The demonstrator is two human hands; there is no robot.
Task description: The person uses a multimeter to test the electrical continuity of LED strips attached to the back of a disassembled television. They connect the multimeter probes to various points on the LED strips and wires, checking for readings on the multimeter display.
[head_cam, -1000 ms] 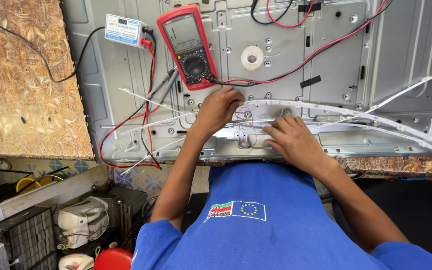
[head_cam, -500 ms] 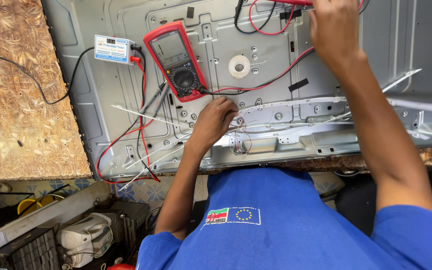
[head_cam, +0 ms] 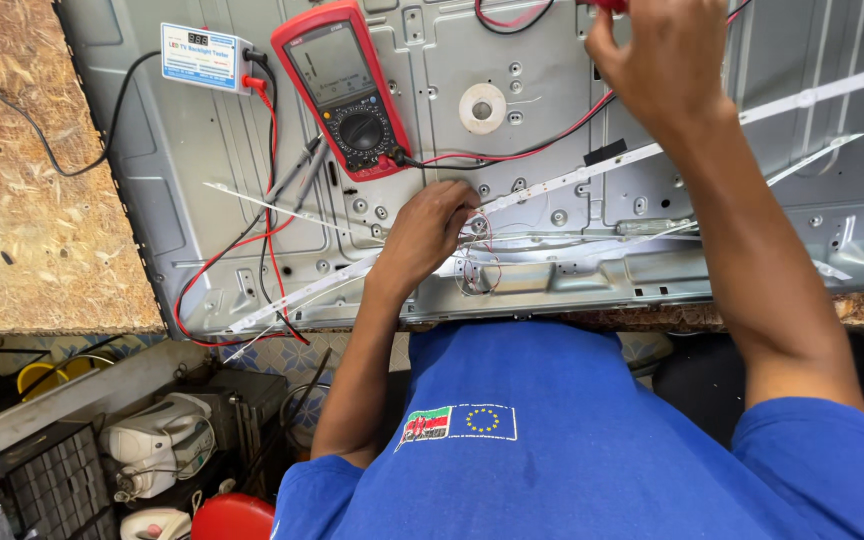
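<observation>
Two bare hands are seen at work over a grey metal back panel [head_cam: 552, 60] laid flat on a bench. The left hand [head_cam: 430, 232] is curled, knuckles up, and its fingertips are pressed onto a thin white light strip [head_cam: 592, 175] that runs out diagonally to its right; whether anything is pinched between the fingers cannot be told. Just below and to the right of this hand, a loop of fine wires [head_cam: 477, 265] is seen against the panel's lower edge. The right hand [head_cam: 657, 60] is raised well above and to the right of the left one, and is closed around a red probe [head_cam: 610, 5], of which only the tip shows at the top edge. A red lead [head_cam: 512, 155] is trailed from beneath that hand toward a red multimeter [head_cam: 344, 90], which lies up and to the left of the left hand. Further left of the meter, a small white tester box [head_cam: 202, 57] is placed, with red and black cables [head_cam: 214, 260] looped down from it.
</observation>
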